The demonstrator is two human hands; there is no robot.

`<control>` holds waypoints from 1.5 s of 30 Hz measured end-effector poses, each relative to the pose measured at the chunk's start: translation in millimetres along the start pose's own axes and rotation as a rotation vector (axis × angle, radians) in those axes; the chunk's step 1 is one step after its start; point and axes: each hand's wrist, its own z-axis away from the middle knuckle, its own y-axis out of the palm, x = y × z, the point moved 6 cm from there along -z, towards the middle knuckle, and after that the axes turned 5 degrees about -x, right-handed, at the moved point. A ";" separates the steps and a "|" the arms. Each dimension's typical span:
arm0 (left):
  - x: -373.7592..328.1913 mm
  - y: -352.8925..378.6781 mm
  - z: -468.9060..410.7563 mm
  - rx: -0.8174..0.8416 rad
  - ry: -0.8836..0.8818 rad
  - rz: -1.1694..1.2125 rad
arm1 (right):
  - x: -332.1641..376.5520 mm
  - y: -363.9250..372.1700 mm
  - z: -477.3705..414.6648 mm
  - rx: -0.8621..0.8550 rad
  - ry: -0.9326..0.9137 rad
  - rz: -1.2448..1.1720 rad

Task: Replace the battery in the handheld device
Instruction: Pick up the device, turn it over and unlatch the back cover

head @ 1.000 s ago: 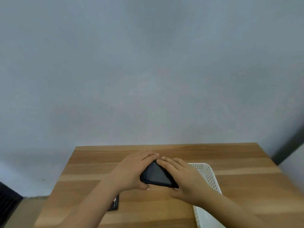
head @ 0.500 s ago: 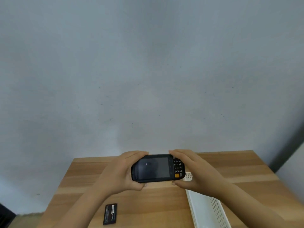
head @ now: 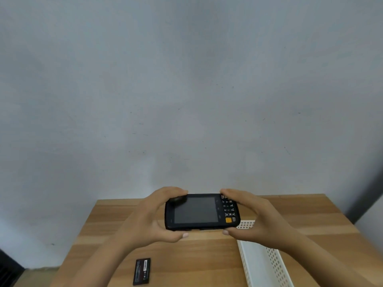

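A black handheld device (head: 202, 212) with a dark screen and a small keypad with an orange key is held sideways above the wooden table (head: 300, 216), screen facing me. My left hand (head: 149, 220) grips its left end, and my right hand (head: 251, 218) grips its keypad end. A flat black battery (head: 142, 271) with a printed label lies on the table near the front, below my left forearm, apart from both hands.
A white perforated plastic basket (head: 263, 264) stands on the table at the right, under my right forearm. A plain grey wall fills the view behind the table. A dark object sits at the lower left edge, beside the table.
Both hands have lifted the device off the table and turned it screen-up and level. The battery, earlier half hidden under my left forearm, now lies in plain view.
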 end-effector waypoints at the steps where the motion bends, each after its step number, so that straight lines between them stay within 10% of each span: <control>1: -0.4 -2.0 0.6 -0.002 -0.033 0.050 | 0.6 -1.0 1.4 -0.008 0.048 -0.105; 18: 14.4 20.4 4.3 -0.069 -0.301 0.232 | 13.7 27.9 12.7 -0.065 0.436 -0.487; 45: -21.1 11.5 15.6 -0.104 -0.034 -0.111 | 13.1 14.1 23.3 0.054 0.244 -0.362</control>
